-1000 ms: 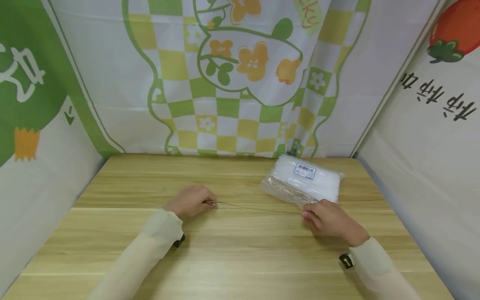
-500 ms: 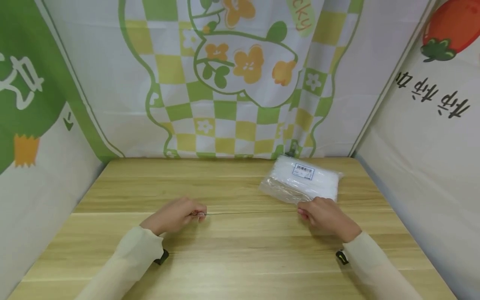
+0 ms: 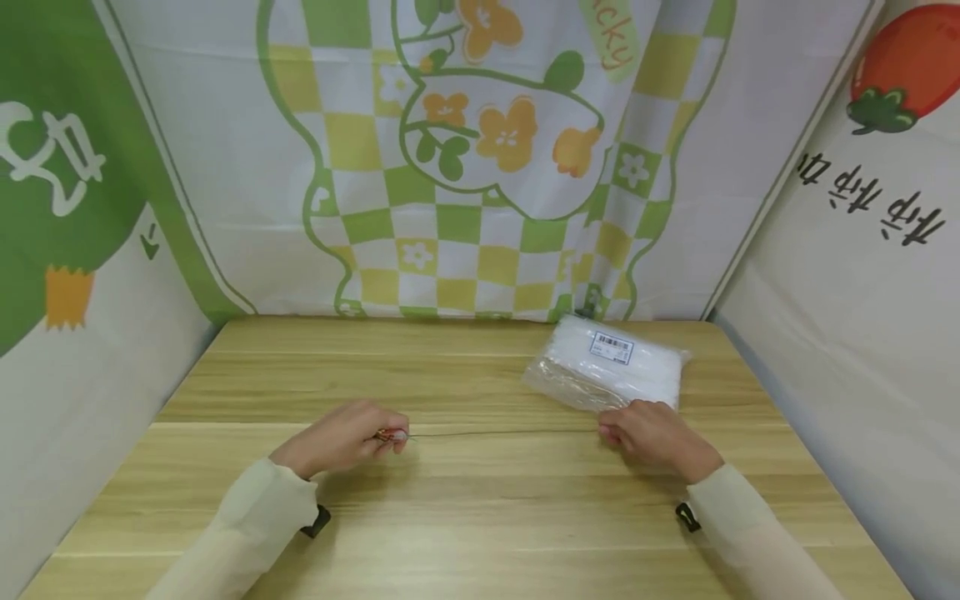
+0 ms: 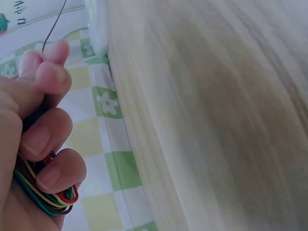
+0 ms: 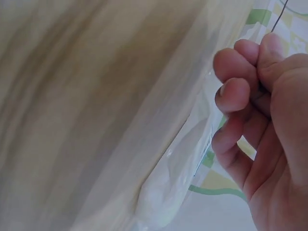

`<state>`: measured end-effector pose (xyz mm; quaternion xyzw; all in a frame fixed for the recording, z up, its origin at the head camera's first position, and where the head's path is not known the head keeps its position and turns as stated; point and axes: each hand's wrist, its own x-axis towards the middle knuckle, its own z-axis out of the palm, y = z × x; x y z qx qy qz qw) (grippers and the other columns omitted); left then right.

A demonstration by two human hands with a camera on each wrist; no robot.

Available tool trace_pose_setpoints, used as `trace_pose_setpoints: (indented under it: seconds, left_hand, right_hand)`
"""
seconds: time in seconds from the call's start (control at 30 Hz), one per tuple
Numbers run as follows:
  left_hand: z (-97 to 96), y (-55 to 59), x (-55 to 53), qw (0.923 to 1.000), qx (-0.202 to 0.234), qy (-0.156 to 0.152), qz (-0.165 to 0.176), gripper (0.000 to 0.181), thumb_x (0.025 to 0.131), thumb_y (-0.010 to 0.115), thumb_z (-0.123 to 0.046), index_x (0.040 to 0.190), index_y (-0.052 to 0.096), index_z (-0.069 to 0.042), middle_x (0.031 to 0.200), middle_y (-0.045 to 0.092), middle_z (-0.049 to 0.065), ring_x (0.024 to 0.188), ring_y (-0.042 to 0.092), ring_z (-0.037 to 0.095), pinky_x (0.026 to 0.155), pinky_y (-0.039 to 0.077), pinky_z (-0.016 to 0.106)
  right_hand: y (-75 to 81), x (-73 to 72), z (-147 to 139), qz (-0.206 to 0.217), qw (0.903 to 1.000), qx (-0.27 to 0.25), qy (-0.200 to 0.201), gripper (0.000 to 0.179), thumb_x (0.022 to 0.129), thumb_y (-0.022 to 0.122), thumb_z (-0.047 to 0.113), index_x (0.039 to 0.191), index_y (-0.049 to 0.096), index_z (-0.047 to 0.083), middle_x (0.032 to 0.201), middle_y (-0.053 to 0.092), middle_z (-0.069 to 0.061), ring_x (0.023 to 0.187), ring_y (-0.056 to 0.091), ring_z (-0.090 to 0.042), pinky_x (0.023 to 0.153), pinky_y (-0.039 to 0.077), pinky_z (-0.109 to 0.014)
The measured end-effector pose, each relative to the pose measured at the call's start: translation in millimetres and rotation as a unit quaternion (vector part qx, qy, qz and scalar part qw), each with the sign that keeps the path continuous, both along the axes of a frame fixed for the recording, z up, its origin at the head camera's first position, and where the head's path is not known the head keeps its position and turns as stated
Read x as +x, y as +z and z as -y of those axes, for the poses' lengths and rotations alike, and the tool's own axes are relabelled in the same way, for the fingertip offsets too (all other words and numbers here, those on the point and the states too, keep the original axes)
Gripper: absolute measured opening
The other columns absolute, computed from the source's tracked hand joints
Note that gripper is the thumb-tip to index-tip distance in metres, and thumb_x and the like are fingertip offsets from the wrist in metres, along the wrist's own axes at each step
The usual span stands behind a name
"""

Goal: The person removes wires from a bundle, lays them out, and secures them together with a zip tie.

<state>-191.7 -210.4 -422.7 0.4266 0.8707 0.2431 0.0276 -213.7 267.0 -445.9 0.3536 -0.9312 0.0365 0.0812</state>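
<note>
My left hand (image 3: 352, 435) curls round a small bundle of coloured wires (image 4: 45, 190), green, yellow, red and dark loops showing below its lower fingers in the left wrist view. From its thumb and fingertips a single thin dark wire (image 3: 502, 432) runs almost straight across to my right hand (image 3: 656, 437). The right thumb and fingertips pinch the far end of that wire, which leaves the pinch at the top of the right wrist view. Both hands are held over the wooden table, well apart.
A clear plastic bag (image 3: 558, 385) of white material with a barcode label (image 3: 611, 347) lies at the back right of the wooden table (image 3: 465, 517), just behind the right hand. Printed cloth (image 3: 480, 250) hangs along the back and both sides.
My left hand has moved left and toward me, away from the right hand. The slack wire has become nearly straight. The right hand has shifted only slightly.
</note>
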Motion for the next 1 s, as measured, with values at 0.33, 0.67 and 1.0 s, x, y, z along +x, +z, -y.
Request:
trace_pose_setpoints:
  seconds: [0.33,0.67,1.0]
  left_hand:
    - [7.4,-5.6,-5.0,0.9982,-0.003,0.059,-0.003,0.028,0.105,0.061,-0.002,0.082,0.058,-0.018,0.071,0.055,-0.006,0.063,0.035,-0.001,0.065,0.039,0.022]
    - [18.8,-17.6,-17.8,0.9937,-0.013,0.099,-0.050,0.036,0.102,0.058,0.005,0.076,0.054,-0.021,0.068,0.045,-0.013,0.062,0.035,-0.001,0.062,0.035,0.021]
    - [22.4,-16.8,-20.5,0.9966,0.017,0.080,0.006,0.031,0.104,0.062,-0.002,0.079,0.056,-0.020,0.072,0.051,-0.011,0.064,0.037,-0.002,0.065,0.038,0.022]
  right_hand:
    - [-0.4,0.3,-2.0,-0.018,0.9996,-0.017,0.015,0.037,0.098,0.070,0.013,0.070,0.048,0.024,0.059,0.040,0.016,0.054,0.037,-0.004,0.052,0.038,-0.027]
    - [8.0,3.6,4.2,-0.017,0.9960,-0.039,0.079,0.034,0.096,0.075,0.013,0.070,0.055,0.024,0.061,0.050,0.018,0.056,0.041,0.003,0.056,0.041,-0.023]
    - [12.5,4.1,8.0,0.012,0.9978,-0.039,0.052,0.034,0.099,0.071,0.011,0.072,0.054,0.023,0.063,0.045,0.016,0.058,0.038,0.000,0.058,0.042,-0.024]
